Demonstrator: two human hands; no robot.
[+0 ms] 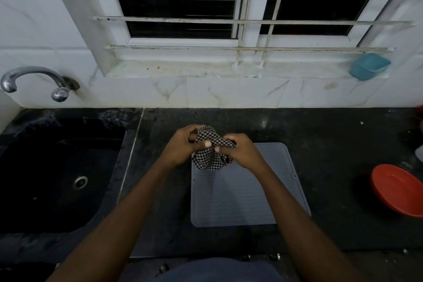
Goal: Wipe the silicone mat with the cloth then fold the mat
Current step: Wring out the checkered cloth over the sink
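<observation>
Two bare forearms reach out over the dark counter (332, 155), and at their ends the left hand (183, 146) and right hand (240, 151) both pinch the checked cloth (210, 158) — fingers and thumbs curled into it, bunching it over the far edge of the mat (240, 194). That grey mat lies flat and unfolded on the counter, right of the sink (57, 178) — a red bowl (396, 190) sits well off to its right, a blue tub (368, 66) up on the sill.
</observation>
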